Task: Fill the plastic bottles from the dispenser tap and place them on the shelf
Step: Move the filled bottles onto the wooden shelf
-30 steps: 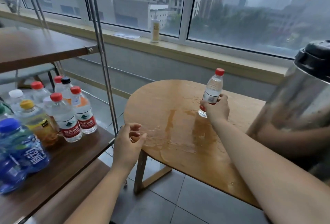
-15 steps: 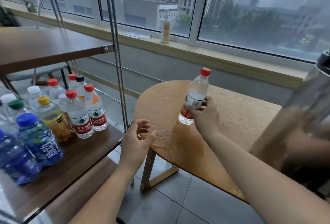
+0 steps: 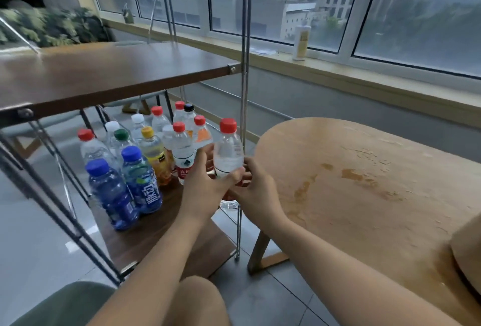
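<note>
Clear plastic with a red cap (image 3: 228, 126): the bottle (image 3: 229, 152) stands upright, long axis vertical, cap up and base down. Both hands hold it. The left hand (image 3: 204, 187) wraps its fingers (image 3: 201, 155) round the label band from the left, thumb across the front. The right hand (image 3: 256, 191) curls its fingers (image 3: 247, 168) against the same band from the right. The bottle's base shows just below the fingers, over the near right corner of the shelf (image 3: 156, 237), beside the metal post (image 3: 243, 70). Whether the base touches the lower board cannot be told. The wall is transparent, but the fill level cannot be read.

Left of the fingers, the lower board carries a group of capped bottles, all upright. Nearest the left fingers is a red-capped water bottle (image 3: 182, 151) with a red and white label. Further left stand a yellow-capped bottle (image 3: 154, 159) holding amber drink and two blue bottles (image 3: 140, 182) with blue caps. Beyond those are clear bottles with green, white, red and black caps; their contents cannot be made out. The upper board (image 3: 104, 76), above the fingers, is bare where it shows.

Right of the fingers lies the rounded wooden worktop (image 3: 377, 221), with wet patches (image 3: 304, 190) on its surface. Far beyond the fingers, a pale pump bottle (image 3: 302, 39) stands on the window sill.
</note>
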A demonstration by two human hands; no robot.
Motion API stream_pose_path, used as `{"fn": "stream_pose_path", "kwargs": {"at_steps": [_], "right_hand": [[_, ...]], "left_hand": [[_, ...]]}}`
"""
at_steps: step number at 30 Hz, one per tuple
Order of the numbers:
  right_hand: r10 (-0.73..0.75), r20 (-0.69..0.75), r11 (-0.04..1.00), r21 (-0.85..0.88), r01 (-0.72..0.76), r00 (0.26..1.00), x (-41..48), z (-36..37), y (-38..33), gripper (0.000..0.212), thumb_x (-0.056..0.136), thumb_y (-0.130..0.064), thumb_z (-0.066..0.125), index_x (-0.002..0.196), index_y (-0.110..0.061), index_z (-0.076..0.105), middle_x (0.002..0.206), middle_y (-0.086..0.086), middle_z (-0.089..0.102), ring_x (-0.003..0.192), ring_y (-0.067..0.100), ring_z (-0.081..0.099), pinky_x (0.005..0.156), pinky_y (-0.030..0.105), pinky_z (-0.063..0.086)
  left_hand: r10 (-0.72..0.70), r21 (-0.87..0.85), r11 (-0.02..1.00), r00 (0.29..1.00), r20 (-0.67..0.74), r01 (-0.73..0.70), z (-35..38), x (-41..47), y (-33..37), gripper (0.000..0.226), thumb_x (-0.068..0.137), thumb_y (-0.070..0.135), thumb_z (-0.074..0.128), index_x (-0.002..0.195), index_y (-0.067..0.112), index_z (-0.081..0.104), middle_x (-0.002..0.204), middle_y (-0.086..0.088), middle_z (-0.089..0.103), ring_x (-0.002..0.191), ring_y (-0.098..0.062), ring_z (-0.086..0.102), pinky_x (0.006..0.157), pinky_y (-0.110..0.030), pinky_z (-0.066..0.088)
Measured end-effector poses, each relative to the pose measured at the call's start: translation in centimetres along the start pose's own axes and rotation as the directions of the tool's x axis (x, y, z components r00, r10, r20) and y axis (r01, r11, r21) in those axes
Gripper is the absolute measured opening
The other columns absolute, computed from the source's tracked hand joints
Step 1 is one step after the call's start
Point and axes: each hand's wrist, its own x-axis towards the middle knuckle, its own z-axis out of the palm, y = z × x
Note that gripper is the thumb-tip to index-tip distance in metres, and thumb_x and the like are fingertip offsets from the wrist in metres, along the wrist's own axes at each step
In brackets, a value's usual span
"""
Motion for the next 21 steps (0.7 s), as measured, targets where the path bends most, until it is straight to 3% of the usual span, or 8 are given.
{"fn": "stream_pose_path", "kwargs": {"at_steps": [3,6,8,13,17,19,21], "right_hand": [[0.015,0.069,0.999,-0.041,-0.012,0.998,0.2,3.5,0.9,0.037,0.092,-0.020,0.083,0.124,-0.028,0.067,0.104,-0.013,0.078,0.097,0.003,0.074,0.083,0.037,0.066],[0.021,0.098,0.991,-0.131,-0.008,0.995,0.8,7.0,2.1,0.037,0.088,-0.024,0.085,0.117,-0.034,0.065,0.109,-0.016,0.069,0.099,0.002,0.068,0.086,0.028,0.061],[0.059,0.087,0.981,-0.190,-0.042,0.994,1.2,9.2,3.1,0.035,0.085,-0.028,0.087,0.109,-0.035,0.062,0.107,-0.014,0.063,0.094,0.001,0.064,0.083,0.027,0.059],[0.172,0.070,0.969,-0.191,-0.156,0.983,2.3,13.1,4.9,0.034,0.082,-0.030,0.086,0.098,-0.032,0.057,0.097,-0.008,0.069,0.085,0.006,0.070,0.080,0.040,0.062],[0.171,0.072,0.967,-0.202,-0.154,0.983,3.4,14.5,5.6,0.031,0.086,-0.031,0.084,0.100,-0.029,0.055,0.095,-0.010,0.069,0.086,0.009,0.069,0.079,0.038,0.061],[0.171,0.082,0.966,-0.208,-0.151,0.982,3.9,14.8,5.8,0.031,0.088,-0.029,0.083,0.097,-0.028,0.054,0.091,-0.009,0.070,0.083,0.009,0.068,0.075,0.036,0.059],[0.191,0.100,0.962,-0.215,-0.166,0.976,4.5,15.1,6.0,0.027,0.091,-0.026,0.081,0.094,-0.025,0.054,0.085,-0.006,0.071,0.078,0.011,0.068,0.072,0.038,0.060]], "left_hand": [[-0.004,0.112,0.994,0.997,-0.072,0.012,-2.9,0.1,-1.5,0.065,0.083,0.044,0.091,0.137,0.045,0.055,0.128,0.018,0.071,0.120,-0.006,0.068,0.101,-0.041,0.060],[-0.015,0.205,0.978,0.987,-0.157,0.047,-5.2,-0.1,-2.8,0.055,0.086,0.037,0.091,0.131,0.039,0.060,0.120,0.019,0.074,0.108,0.007,0.067,0.086,-0.017,0.054],[-0.020,0.234,0.970,0.978,-0.208,0.070,-6.1,0.0,-3.7,0.052,0.086,0.035,0.092,0.129,0.036,0.063,0.116,0.020,0.075,0.104,0.012,0.066,0.081,-0.010,0.048],[-0.037,0.291,0.948,0.952,-0.303,0.130,-7.1,0.8,-5.7,0.054,0.083,0.034,0.094,0.126,0.036,0.062,0.110,0.022,0.075,0.101,0.011,0.068,0.084,-0.019,0.052],[-0.047,0.299,0.941,0.933,-0.356,0.161,-7.3,1.3,-6.3,0.051,0.087,0.033,0.091,0.128,0.036,0.061,0.109,0.029,0.069,0.100,0.019,0.061,0.087,-0.020,0.051],[-0.058,0.283,0.943,0.925,-0.376,0.174,-7.2,1.3,-6.4,0.053,0.093,0.031,0.086,0.139,0.033,0.060,0.120,0.030,0.066,0.107,0.019,0.059,0.095,-0.019,0.048],[-0.061,0.288,0.941,0.923,-0.379,0.180,-6.9,0.9,-6.7,0.063,0.098,0.030,0.080,0.154,0.031,0.051,0.139,0.024,0.061,0.125,0.011,0.053,0.102,-0.018,0.045]]}}
